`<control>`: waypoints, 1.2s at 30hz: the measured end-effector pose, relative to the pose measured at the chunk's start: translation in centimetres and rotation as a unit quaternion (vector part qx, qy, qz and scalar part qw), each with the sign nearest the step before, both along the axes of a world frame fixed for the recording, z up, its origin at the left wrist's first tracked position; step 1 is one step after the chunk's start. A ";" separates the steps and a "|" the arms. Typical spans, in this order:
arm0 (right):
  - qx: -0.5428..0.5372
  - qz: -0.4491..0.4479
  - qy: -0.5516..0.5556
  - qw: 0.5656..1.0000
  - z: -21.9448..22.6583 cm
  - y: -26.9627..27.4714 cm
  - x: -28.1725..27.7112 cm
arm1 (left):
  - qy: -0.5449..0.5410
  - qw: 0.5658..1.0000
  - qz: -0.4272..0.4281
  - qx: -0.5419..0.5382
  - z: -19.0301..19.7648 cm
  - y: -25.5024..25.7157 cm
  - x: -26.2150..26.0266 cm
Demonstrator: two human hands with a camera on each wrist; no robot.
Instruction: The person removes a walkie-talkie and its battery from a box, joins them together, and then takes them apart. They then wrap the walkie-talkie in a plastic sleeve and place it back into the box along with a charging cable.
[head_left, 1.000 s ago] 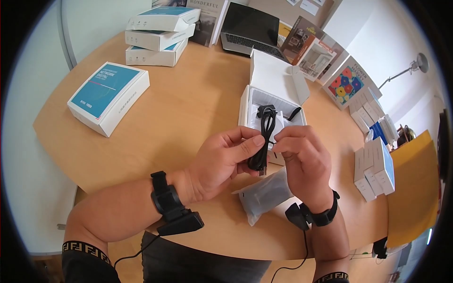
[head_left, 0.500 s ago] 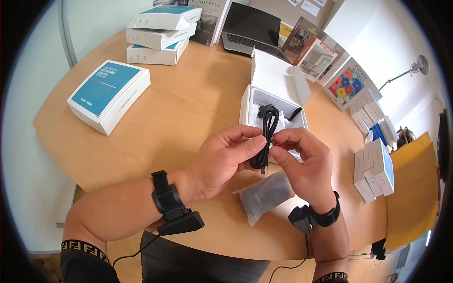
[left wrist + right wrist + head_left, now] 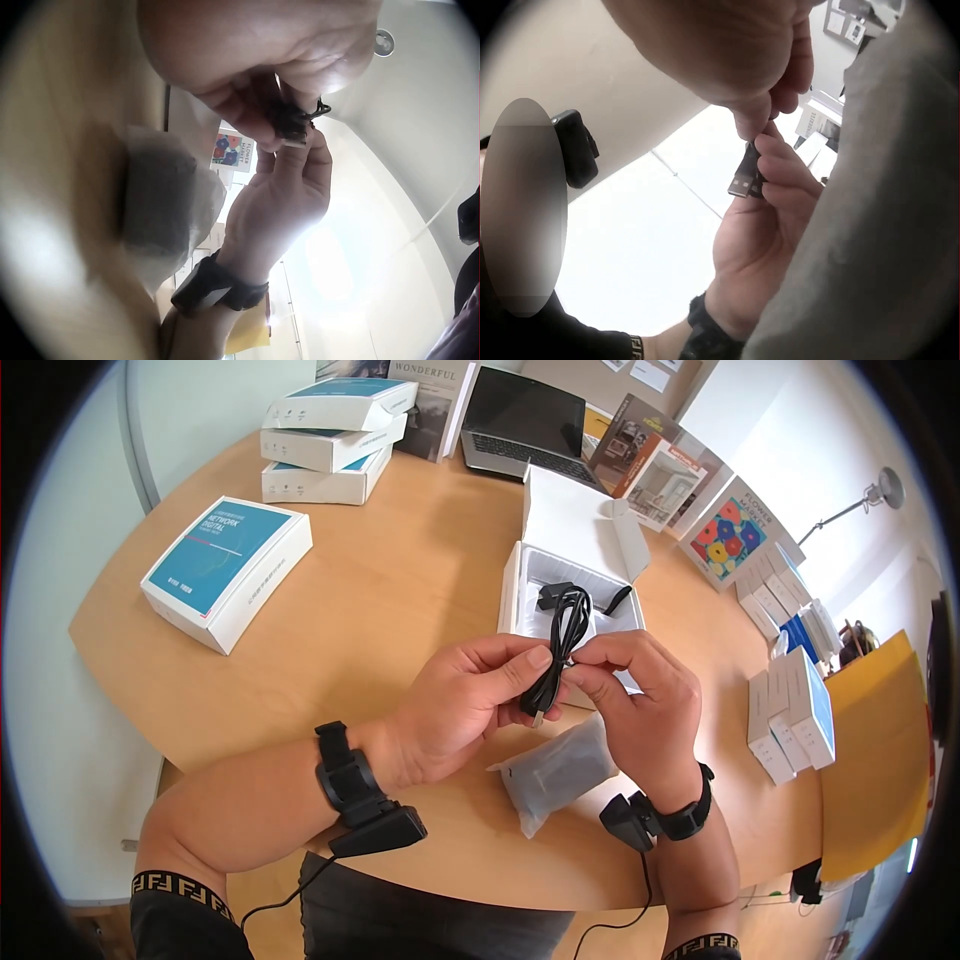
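Note:
A coiled black USB cable [image 3: 570, 618] is bundled at its middle, loops up and metal plug [image 3: 740, 185] down. My left hand [image 3: 452, 702] grips the bundle between thumb and fingers. From the other side my right hand [image 3: 648, 708] pinches the thin tie at the cable's waist, thumb and forefinger right against the bundle; the fingertips partly cover the tie. Behind the cable an open white box [image 3: 512, 592] stands with its lid raised, a pale tray inside. Below the hands lies a dark item in a frosted plastic bag [image 3: 556, 772], large in the left wrist view.
A blue-topped white box [image 3: 225, 565] lies at left, with a stack of similar boxes [image 3: 325, 450] behind. A laptop [image 3: 525, 425] and upright books [image 3: 670, 480] line the back. Small white boxes [image 3: 790, 710] sit at right beside a yellow sheet [image 3: 880, 750].
My right thumb and forefinger have come in against the cable's middle and reset their pinch there. The bundle tilts a little more, plug end toward the left. My left hand keeps its grip.

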State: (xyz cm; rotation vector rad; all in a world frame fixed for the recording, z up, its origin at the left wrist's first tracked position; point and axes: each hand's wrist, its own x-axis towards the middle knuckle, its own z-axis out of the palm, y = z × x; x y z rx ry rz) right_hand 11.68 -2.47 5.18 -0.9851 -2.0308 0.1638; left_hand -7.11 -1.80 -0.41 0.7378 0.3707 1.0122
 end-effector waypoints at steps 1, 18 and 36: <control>-0.033 -0.002 0.022 0.999 0.0 0.0 0.0 | -0.002 1.000 -0.008 0.004 0.0 0.0 -0.1; -0.014 0.002 0.012 1.000 0.1 -0.2 -0.4 | 0.001 0.999 -0.004 0.035 -0.3 0.1 0.2; -0.031 0.016 0.006 0.999 -0.2 -0.2 -0.2 | 0.060 0.997 0.005 0.052 -0.4 0.0 0.1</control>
